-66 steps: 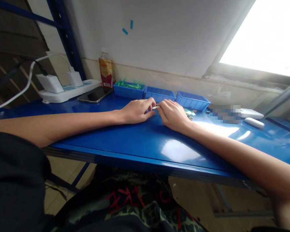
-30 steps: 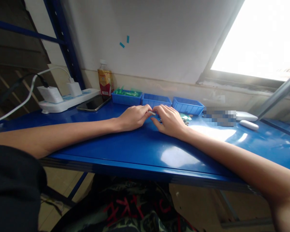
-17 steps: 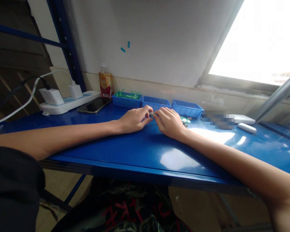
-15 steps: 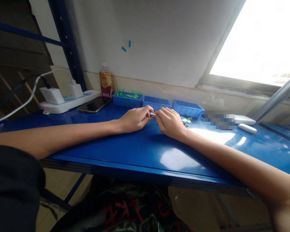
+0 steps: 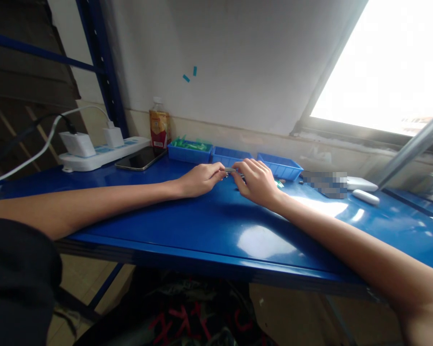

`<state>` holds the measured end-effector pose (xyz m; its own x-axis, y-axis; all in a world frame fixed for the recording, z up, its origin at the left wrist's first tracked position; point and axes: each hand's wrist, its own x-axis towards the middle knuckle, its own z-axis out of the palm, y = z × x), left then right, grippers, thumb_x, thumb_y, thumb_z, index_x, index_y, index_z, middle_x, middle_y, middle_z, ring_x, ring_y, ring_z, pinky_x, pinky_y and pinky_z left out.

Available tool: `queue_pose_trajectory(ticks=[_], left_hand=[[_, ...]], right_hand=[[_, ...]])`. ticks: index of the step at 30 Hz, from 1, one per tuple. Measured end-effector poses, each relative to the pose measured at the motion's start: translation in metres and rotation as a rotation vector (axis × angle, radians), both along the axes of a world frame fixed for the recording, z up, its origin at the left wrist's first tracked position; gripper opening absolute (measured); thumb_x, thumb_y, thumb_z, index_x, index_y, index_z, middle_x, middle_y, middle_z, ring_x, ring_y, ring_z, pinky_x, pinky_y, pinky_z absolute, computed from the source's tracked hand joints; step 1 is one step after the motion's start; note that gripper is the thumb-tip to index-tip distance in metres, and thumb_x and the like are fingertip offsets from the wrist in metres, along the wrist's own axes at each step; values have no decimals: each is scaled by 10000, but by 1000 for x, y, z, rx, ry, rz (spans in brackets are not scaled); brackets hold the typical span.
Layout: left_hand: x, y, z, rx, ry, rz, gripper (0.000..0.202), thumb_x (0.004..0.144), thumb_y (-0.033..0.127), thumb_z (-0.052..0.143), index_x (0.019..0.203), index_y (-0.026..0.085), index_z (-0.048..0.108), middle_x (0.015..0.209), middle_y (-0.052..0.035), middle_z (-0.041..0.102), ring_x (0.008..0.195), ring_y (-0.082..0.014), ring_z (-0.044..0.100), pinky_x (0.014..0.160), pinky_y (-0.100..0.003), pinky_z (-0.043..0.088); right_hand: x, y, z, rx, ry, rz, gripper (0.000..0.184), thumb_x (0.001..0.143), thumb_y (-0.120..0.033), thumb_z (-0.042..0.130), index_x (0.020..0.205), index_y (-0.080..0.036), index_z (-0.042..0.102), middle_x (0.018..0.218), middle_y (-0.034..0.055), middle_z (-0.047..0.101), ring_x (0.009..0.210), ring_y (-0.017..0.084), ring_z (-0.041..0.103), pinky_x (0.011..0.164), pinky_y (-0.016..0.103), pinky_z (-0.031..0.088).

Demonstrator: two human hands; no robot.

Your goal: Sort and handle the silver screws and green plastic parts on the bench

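Between my two hands is a small, flat, pale metallic piece (image 5: 230, 170), too small to name. My left hand (image 5: 202, 179) pinches its left end between thumb and fingertips. At the other end, my right hand (image 5: 255, 180) grips it with thumb and curled fingers. Both hands are just above the blue table (image 5: 187, 226), in front of the bins. Part of the piece is hidden by the fingers. Some small green and white bits (image 5: 279, 183) lie just beyond my right hand, partly covered by it.
Along the wall stand a blue bin of green pieces (image 5: 190, 150), a middle blue bin (image 5: 223, 154) and a right blue bin (image 5: 281, 166). Leftward are a drink bottle (image 5: 159, 125), a phone (image 5: 141, 159) and a power strip (image 5: 104, 152). A white case (image 5: 365, 197) lies right.
The metallic piece shows more now, lying level between the fingertips. My right hand's fingers have shifted and its thumb has dropped lower. The camera view has moved slightly.
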<state>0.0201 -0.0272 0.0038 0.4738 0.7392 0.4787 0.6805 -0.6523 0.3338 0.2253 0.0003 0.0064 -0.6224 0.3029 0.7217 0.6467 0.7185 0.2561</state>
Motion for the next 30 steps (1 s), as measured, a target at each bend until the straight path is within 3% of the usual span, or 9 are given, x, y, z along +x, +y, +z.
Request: queue_pose_trajectory(ticks=[4,7,12,18,23,27,30], left_hand=[[2,6,-4,47,139,18,456,903,395,442,1287,151,461,1277,-116,561,1173,-236,518,1005,-350,390],[3,9,-6,6,253,27,499,897,399,449,1335,161,444,1390,-111,475,1270,-241,442,1071,-355,330],[4,8,-5,-43,332,50,436,924,424,381,1248,181,544,1348,-86,526,1258,-232,460,1067,-346,334],[5,17,-3,-51,275,72,482,899,426,421,1323,195,439,1406,-94,447,1249,-253,456,1023,-374,373],[4,26,-5,-32,263,81,380,896,382,434,1220,201,517,1271,-85,548,1150,-234,530,932,-343,436],[3,23,-6,61,230,129,328,887,350,445,1160,198,544,1165,-88,578,1058,-234,569,874,-354,454],[1,21,-6,35,234,184,293,871,344,447,1101,214,571,1130,-76,585,1044,-243,567,860,-373,453]], right_hand=[[9,24,4,-50,88,-103,212,912,-327,466,959,-173,603,872,65,653,802,202,569,731,298,379],[16,41,3,-93,109,-178,201,893,-341,499,944,-181,609,858,62,661,795,210,575,712,300,389],[23,56,2,-88,157,-238,201,888,-340,501,938,-182,616,814,57,656,783,214,576,672,297,388],[29,67,1,-114,155,-263,253,905,-381,471,932,-181,624,824,74,664,795,226,582,672,311,405],[31,68,-2,-105,170,-253,283,915,-393,439,950,-180,623,824,79,663,812,235,585,685,327,423],[31,61,8,5,125,-261,314,906,-414,441,996,-170,616,881,105,660,841,261,573,722,361,416],[28,60,22,69,109,-259,301,900,-402,451,997,-169,615,903,109,655,881,275,558,752,376,400]])
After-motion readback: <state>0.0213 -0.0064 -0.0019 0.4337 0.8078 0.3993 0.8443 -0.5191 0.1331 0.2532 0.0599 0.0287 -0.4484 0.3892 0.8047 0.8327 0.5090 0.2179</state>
